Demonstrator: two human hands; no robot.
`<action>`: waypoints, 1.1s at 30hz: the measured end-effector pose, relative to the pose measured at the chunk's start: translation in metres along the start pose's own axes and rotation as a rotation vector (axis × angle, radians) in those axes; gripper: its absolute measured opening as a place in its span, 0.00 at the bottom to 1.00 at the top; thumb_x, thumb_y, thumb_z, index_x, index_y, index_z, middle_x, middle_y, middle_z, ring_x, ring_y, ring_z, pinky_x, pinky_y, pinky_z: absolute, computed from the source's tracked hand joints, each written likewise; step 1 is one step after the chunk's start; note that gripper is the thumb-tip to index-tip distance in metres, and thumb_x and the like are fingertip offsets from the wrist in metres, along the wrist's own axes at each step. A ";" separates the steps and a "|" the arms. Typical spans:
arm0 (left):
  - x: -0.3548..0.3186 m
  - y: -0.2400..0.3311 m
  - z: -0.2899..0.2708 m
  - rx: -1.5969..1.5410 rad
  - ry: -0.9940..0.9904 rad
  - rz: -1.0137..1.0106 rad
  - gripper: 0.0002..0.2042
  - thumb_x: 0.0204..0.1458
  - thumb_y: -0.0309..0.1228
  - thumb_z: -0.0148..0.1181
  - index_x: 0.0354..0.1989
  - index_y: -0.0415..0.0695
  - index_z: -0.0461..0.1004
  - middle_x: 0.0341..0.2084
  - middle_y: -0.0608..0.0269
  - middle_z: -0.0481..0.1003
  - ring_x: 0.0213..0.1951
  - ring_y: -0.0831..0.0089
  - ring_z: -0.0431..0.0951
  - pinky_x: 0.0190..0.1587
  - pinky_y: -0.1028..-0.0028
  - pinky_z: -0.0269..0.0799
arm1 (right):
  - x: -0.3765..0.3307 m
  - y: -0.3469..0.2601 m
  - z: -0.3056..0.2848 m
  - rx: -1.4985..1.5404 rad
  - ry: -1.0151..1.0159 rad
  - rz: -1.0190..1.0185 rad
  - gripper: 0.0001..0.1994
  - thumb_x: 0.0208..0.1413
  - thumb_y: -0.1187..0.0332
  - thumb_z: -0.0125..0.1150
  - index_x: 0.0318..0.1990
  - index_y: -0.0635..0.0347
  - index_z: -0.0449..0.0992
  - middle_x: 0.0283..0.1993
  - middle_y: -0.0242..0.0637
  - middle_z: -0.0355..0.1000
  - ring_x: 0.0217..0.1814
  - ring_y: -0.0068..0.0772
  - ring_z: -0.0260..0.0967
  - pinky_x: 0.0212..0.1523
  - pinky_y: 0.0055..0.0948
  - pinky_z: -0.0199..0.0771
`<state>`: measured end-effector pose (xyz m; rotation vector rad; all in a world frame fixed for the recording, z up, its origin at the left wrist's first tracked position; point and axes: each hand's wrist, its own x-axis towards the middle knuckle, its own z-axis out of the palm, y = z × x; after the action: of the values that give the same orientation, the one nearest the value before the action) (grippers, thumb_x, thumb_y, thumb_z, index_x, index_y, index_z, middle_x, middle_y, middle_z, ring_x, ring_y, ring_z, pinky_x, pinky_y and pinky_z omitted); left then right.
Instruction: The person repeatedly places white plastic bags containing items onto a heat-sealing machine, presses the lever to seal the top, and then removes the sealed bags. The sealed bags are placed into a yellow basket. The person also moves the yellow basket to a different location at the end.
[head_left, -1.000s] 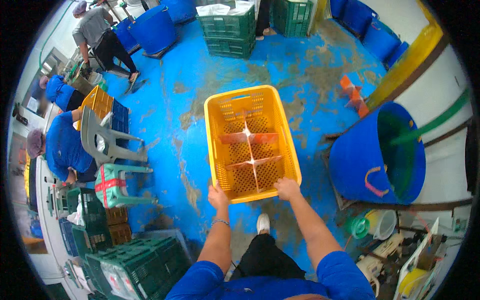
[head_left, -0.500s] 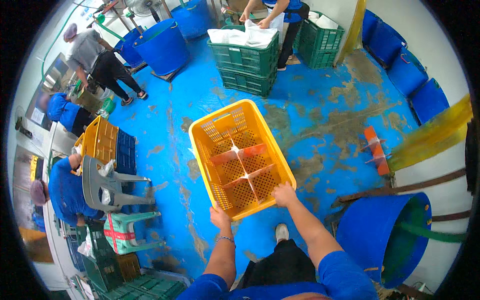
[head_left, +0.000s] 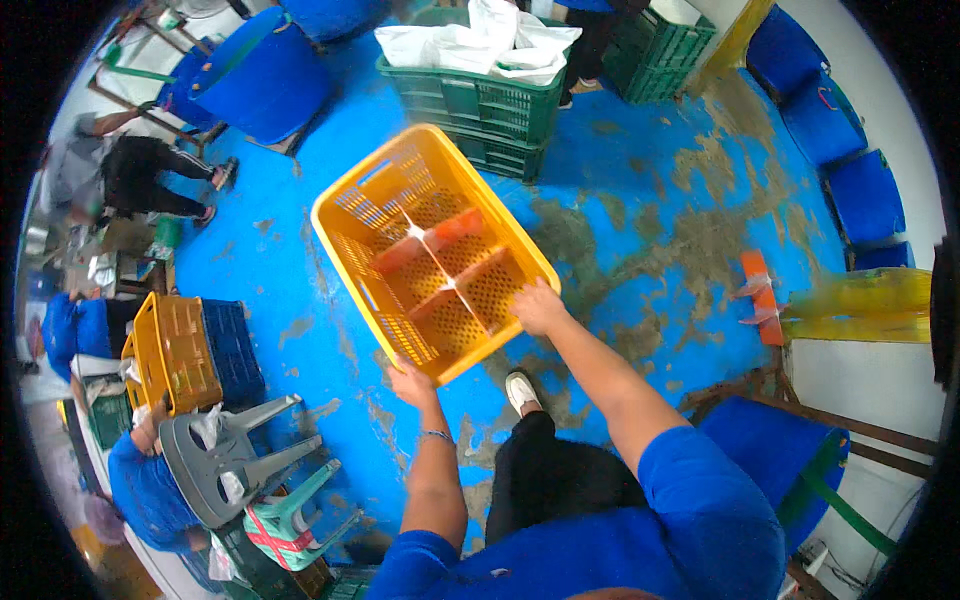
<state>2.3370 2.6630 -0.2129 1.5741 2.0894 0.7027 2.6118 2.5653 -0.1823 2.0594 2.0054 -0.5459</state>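
Held out in front of me, above the blue floor, is a yellow plastic crate [head_left: 345,262] with perforated sides and bottom. Inside it sits an orange and white divider [head_left: 437,262] that splits the space into several cells. My left hand [head_left: 411,384] grips the crate's near left corner, the fingers partly hidden by the rim. At the near right corner my right hand [head_left: 537,306] is closed on the rim. The crate is tilted, its far end turned toward the left.
Stacked green crates [head_left: 470,105] with white sacks [head_left: 500,45] stand ahead. On the left are a grey stool [head_left: 215,465], a green stool [head_left: 290,525], yellow crates [head_left: 180,350] and several people. Blue tubs [head_left: 265,80] stand far left; another blue tub [head_left: 760,450] is near right. An orange divider [head_left: 764,300] lies right.
I have stepped forward and turned slightly right, carrying the crate in both hands. The green crate stack appears closer, and the held crate sits farther left and higher in view.
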 end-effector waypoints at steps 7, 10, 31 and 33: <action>0.141 0.064 0.039 -0.064 -0.079 -0.050 0.28 0.63 0.49 0.37 0.41 0.33 0.74 0.35 0.39 0.76 0.37 0.43 0.74 0.39 0.54 0.68 | 0.138 0.027 -0.065 0.044 0.039 -0.002 0.06 0.47 0.64 0.58 0.32 0.47 0.80 0.37 0.30 0.75 0.45 0.35 0.71 0.45 0.40 0.69; 0.184 0.084 0.051 -0.062 -0.055 -0.024 0.29 0.63 0.51 0.38 0.42 0.33 0.74 0.36 0.42 0.77 0.37 0.46 0.75 0.40 0.56 0.68 | 0.180 0.038 -0.086 0.011 0.100 -0.026 0.06 0.45 0.65 0.59 0.31 0.49 0.80 0.36 0.30 0.75 0.43 0.35 0.72 0.40 0.37 0.72; 0.439 0.247 0.103 0.359 0.463 0.399 0.17 0.57 0.43 0.52 0.45 0.43 0.73 0.43 0.41 0.71 0.47 0.52 0.69 0.53 0.55 0.62 | 0.273 0.124 -0.156 0.556 0.674 0.247 0.20 0.45 0.62 0.66 0.48 0.53 0.74 0.54 0.40 0.69 0.57 0.45 0.64 0.58 0.47 0.60; 0.426 0.279 0.120 0.399 0.432 0.506 0.14 0.54 0.40 0.55 0.44 0.45 0.74 0.38 0.47 0.73 0.46 0.53 0.69 0.51 0.55 0.62 | 0.217 0.170 -0.106 0.696 0.728 0.688 0.21 0.33 0.69 0.71 0.41 0.55 0.77 0.41 0.41 0.73 0.49 0.48 0.68 0.50 0.42 0.67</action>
<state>2.5062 3.1532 -0.1477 2.4059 2.2412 0.8954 2.7935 2.7983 -0.1921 3.5516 1.2287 -0.4014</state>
